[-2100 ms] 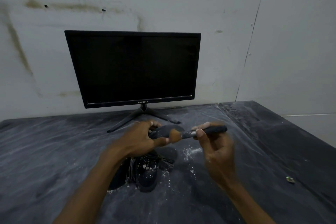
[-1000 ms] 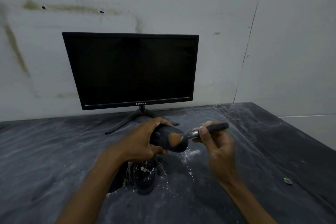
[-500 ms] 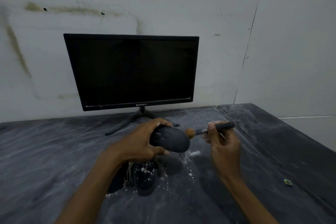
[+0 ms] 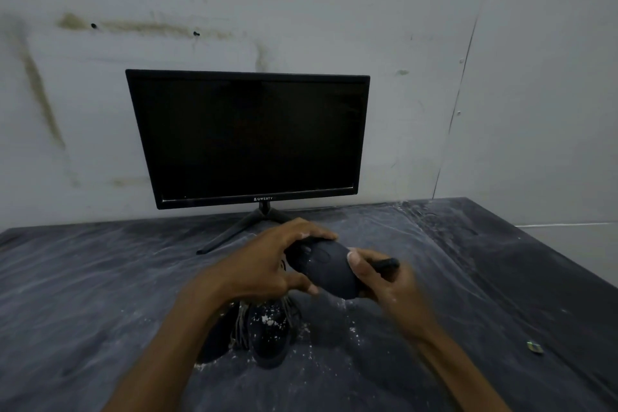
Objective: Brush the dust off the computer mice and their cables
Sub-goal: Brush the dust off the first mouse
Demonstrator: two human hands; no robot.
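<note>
Right hand (image 4: pixel 384 281) moved against mouse (image 4: pixel 326 266), gripping brush (image 4: pixel 386 265); left hand (image 4: pixel 267 264) grip holds mouse.

Right hand (image 4: pixel 384 281) was motion-blurred; the brush (image 4: pixel 386 265) showed only its dark handle end, bristles hidden behind the held mouse (image 4: pixel 326 269). Left forearm covered part of the mice pile (image 4: pixel 264 331). Small object (image 4: pixel 534 346) near the tabletop's right edge too small to identify.

A dark monitor (image 4: pixel 249 139) stands on thin legs at the back of the black, dust-streaked surface (image 4: pixel 83 294), close to a pale wall (image 4: pixel 301 3) marked with brownish stains. A seam runs down the wall's right side. The light is dim.
</note>
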